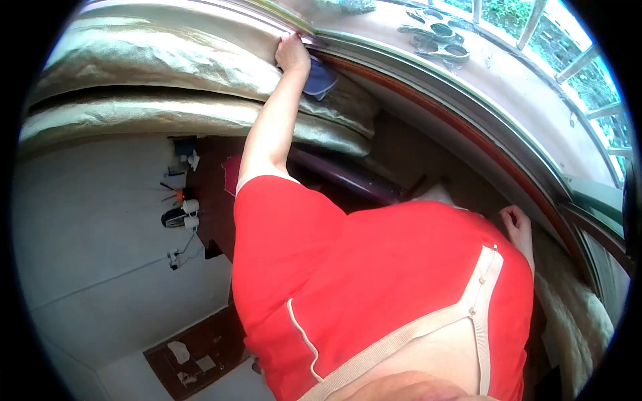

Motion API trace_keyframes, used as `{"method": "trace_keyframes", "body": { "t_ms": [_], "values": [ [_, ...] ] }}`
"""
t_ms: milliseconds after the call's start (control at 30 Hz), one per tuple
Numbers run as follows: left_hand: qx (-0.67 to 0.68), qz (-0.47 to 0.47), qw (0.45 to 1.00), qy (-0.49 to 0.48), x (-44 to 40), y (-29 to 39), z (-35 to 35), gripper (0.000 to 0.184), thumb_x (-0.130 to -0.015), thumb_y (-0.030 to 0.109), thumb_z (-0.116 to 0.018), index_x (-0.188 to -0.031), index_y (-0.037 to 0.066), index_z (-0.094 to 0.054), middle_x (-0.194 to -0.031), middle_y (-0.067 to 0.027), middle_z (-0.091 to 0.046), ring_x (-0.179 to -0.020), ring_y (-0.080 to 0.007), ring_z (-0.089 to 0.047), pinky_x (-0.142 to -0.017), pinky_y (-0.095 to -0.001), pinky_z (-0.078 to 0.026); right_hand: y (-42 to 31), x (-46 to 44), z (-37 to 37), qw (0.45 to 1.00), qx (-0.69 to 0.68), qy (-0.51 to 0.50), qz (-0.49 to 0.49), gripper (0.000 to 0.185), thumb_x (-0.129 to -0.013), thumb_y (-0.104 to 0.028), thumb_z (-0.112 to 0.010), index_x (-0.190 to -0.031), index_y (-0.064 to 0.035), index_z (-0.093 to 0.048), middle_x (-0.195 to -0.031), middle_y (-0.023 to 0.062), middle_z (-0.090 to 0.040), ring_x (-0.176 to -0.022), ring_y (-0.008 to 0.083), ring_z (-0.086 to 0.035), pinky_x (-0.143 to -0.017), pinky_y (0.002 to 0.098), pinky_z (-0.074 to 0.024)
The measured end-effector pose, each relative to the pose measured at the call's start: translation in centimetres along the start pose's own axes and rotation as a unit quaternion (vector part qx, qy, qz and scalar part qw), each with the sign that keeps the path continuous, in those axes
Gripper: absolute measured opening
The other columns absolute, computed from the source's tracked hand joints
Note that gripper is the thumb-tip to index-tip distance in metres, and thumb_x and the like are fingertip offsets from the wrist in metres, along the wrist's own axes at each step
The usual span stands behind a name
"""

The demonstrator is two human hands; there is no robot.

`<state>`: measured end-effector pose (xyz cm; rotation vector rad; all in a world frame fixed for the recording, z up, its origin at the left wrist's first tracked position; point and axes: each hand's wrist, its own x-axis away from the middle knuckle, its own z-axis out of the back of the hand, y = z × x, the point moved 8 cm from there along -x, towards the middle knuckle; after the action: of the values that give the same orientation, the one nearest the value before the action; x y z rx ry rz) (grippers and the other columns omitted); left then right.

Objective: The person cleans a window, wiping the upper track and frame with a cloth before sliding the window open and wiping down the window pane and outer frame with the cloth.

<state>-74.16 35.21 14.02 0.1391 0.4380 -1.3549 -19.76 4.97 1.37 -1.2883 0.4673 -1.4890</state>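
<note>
My left hand [293, 55] reaches out at the top, its fingers closed on a dark blue cloth [319, 80] against the window frame [374, 48]. Part of the cloth hangs out beside the wrist, and the rest is hidden behind the hand. Gold curtains [154, 53] are bunched just left of this hand. On the right side, my right hand [516, 222] hangs low beside my red top [388, 260], near the wall below the window. Its fingers are curled in, and nothing shows in them.
Several dark ring-shaped things [441, 35] lie on the pale outer sill [495, 73], inside metal bars [576, 63]. More curtain [575, 314] hangs at the lower right. A dark table [212, 167] and a wall with cables [107, 277] are at the left.
</note>
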Motion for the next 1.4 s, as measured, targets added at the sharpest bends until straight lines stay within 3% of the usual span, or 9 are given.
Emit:
{"method": "trace_keyframes", "body": {
  "t_ms": [100,233,533,833,867,1000,1100,1167,1400],
  "values": [
    [0.03,0.003,0.999,-0.013,0.3,-0.6,0.1,0.017,-0.086,0.016,-0.052,-0.092,0.006,-0.064,-0.1,-0.0168,-0.058,-0.092,-0.0341,-0.06,-0.078,-0.0452,-0.05,0.0,0.0,-0.4,1.0,-0.012,0.004,-0.014,0.016,-0.087,-0.014,-0.055,-0.088,0.0018,-0.058,-0.081,0.0112,-0.06,-0.079,0.0191,-0.056,-0.075,0.03,-0.0425],
    [0.061,-0.076,0.995,0.007,0.2,-0.6,0.4,0.014,-0.082,0.013,-0.055,-0.088,0.005,-0.065,-0.096,-0.0159,-0.059,-0.093,-0.033,-0.057,-0.08,-0.0436,-0.048,0.5,-0.3,-0.7,1.0,-0.01,0.001,0.003,0.015,-0.087,-0.013,-0.055,-0.088,0.002,-0.058,-0.08,0.0113,-0.06,-0.079,0.0191,-0.055,-0.076,0.03,-0.0424],
    [0.126,-0.171,0.969,0.128,2.8,2.1,2.2,0.01,-0.068,-0.001,-0.055,-0.077,0.002,-0.059,-0.086,-0.0151,-0.059,-0.086,-0.0359,-0.056,-0.076,-0.0444,-0.048,0.6,-0.3,-0.9,1.0,-0.001,-0.006,-0.01,0.014,-0.087,-0.012,-0.055,-0.087,0.002,-0.058,-0.078,0.0108,-0.059,-0.077,0.0178,-0.055,-0.074,0.0298,-0.0427],
    [0.189,-0.295,0.927,0.134,8.6,9.5,6.7,0.006,-0.072,-0.001,-0.053,-0.077,0.002,-0.055,-0.086,-0.0146,-0.056,-0.085,-0.0333,-0.055,-0.075,-0.0411,-0.048,1.0,0.4,-0.9,1.0,-0.007,-0.002,0.003,0.014,-0.088,-0.012,-0.054,-0.087,0.0018,-0.057,-0.076,0.0095,-0.059,-0.075,0.0157,-0.054,-0.073,0.0287,-0.0427],
    [0.219,-0.304,0.919,0.125,8.8,9.8,7.1,0.009,-0.074,-0.002,-0.055,-0.083,0.0,-0.056,-0.088,-0.0169,-0.058,-0.085,-0.0358,-0.056,-0.075,-0.0423,-0.047,1.0,0.3,-1.0,1.0,-0.009,-0.011,-0.004,0.014,-0.088,-0.012,-0.054,-0.086,0.0017,-0.057,-0.076,0.0091,-0.058,-0.075,0.0155,-0.054,-0.073,0.0286,-0.0427],
    [0.175,-0.279,0.939,0.1,6.9,8.6,5.6,0.006,-0.076,0.0,-0.052,-0.08,0.004,-0.051,-0.082,-0.0156,-0.055,-0.084,-0.0333,-0.056,-0.074,-0.0413,-0.049,1.1,-0.3,-1.1,1.0,-0.017,-0.022,-0.006,0.013,-0.087,-0.012,-0.054,-0.086,0.0014,-0.057,-0.075,0.008,-0.058,-0.075,0.0146,-0.053,-0.073,0.0282,-0.0424],
    [0.125,-0.177,0.974,0.06,3.6,4.3,2.7,0.009,-0.075,0.0,-0.052,-0.084,0.002,-0.055,-0.089,-0.0168,-0.057,-0.086,-0.0356,-0.057,-0.075,-0.0428,-0.049,0.8,-0.1,-1.1,0.999,-0.029,-0.008,-0.014,0.012,-0.087,-0.011,-0.054,-0.086,0.0012,-0.057,-0.075,0.0075,-0.057,-0.075,0.0138,-0.053,-0.072,0.0279,-0.0423],
    [0.144,-0.167,0.97,0.106,2.6,3.0,3.1,0.016,-0.075,0.0,-0.053,-0.09,0.001,-0.059,-0.094,-0.0189,-0.058,-0.087,-0.0387,-0.057,-0.077,-0.0445,-0.049,1.5,0.8,-0.8,1.0,-0.016,-0.002,-0.014,0.012,-0.087,-0.011,-0.054,-0.086,0.0013,-0.057,-0.075,0.0071,-0.057,-0.074,0.0133,-0.052,-0.071,0.0276,-0.0422],
    [0.208,0.008,0.977,0.04,1.8,-0.5,0.7,0.019,-0.075,0.01,-0.061,-0.093,0.001,-0.062,-0.093,-0.023,-0.061,-0.089,-0.0409,-0.058,-0.081,-0.0467,-0.048,3.9,2.1,-1.3,0.999,-0.025,-0.004,-0.048,0.012,-0.089,-0.009,-0.052,-0.082,0.0003,-0.055,-0.071,0.0034,-0.053,-0.071,0.0095,-0.047,-0.067,0.0254,-0.0403]
  ]
}}
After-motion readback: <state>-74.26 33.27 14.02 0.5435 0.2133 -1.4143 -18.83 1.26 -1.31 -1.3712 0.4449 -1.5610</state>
